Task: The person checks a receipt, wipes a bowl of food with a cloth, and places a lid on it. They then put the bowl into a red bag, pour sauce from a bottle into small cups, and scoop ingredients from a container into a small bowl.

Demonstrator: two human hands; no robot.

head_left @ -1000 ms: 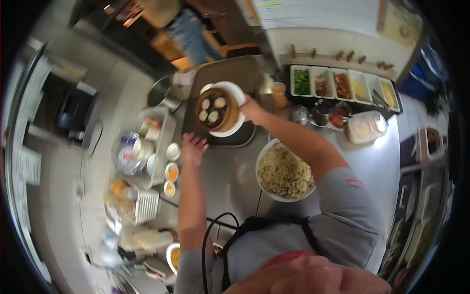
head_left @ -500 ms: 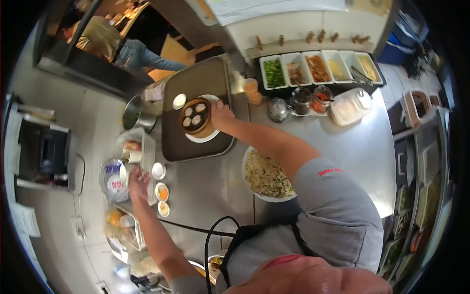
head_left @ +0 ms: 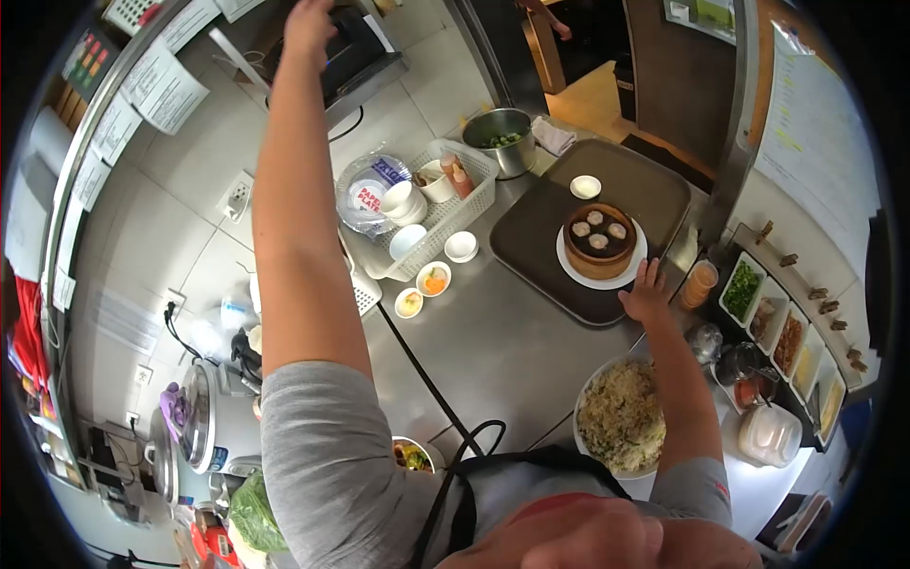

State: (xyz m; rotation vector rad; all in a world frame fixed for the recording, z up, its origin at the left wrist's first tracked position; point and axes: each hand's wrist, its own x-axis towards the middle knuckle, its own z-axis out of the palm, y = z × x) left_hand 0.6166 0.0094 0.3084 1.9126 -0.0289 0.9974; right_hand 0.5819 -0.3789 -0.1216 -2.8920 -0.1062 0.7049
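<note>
left hand [head_left: 311, 36] has risen, grip unclear; right hand [head_left: 646, 292] spreads empty at edge of the tray [head_left: 529, 228].

A stainless-steel bench [head_left: 474, 351] runs through the room, its surface catching a white glare toward the right. Pale tiles cover the wall [head_left: 194, 204] on the left, which carries a power outlet [head_left: 238, 196] and a dark printer-like machine [head_left: 351, 59] on a support. Printed sheets [head_left: 161, 87] hang along a rail at upper left. Beyond a doorway at the top lies a warm-lit, tan floor [head_left: 590, 100]; to its right, a large written sheet [head_left: 813, 147] covers the wall.
</note>
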